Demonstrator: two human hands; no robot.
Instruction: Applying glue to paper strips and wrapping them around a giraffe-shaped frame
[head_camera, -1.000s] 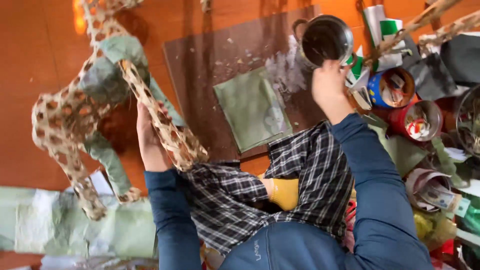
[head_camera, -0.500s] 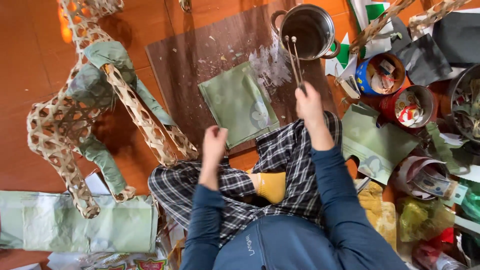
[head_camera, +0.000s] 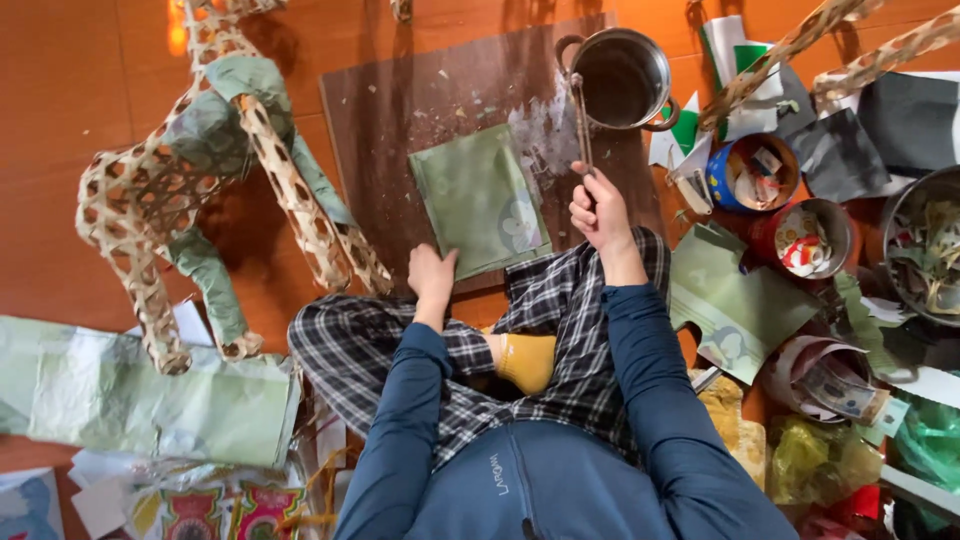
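Note:
My right hand (head_camera: 598, 208) grips the lower end of a thin brush (head_camera: 580, 118) whose far end rests in a round metal pot (head_camera: 622, 76). My left hand (head_camera: 433, 277) lies with fingers spread on the near edge of a green paper sheet (head_camera: 478, 198). That sheet sits on a dark wooden board (head_camera: 420, 95) flecked with paper scraps and white paste. I sit cross-legged in checked trousers and a blue top, one yellow sock (head_camera: 523, 360) showing.
A woven bamboo animal frame (head_camera: 215, 165), partly covered in green paper, stands at the left. Large green sheets (head_camera: 150, 395) lie at lower left. Tins with scraps (head_camera: 745, 172), a bowl (head_camera: 925, 245), paper offcuts and another bamboo frame (head_camera: 800, 45) crowd the right.
My right hand came down from the raised pot, which now stands on the board, and holds the brush. My left hand left the bamboo frame and settled on the green sheet.

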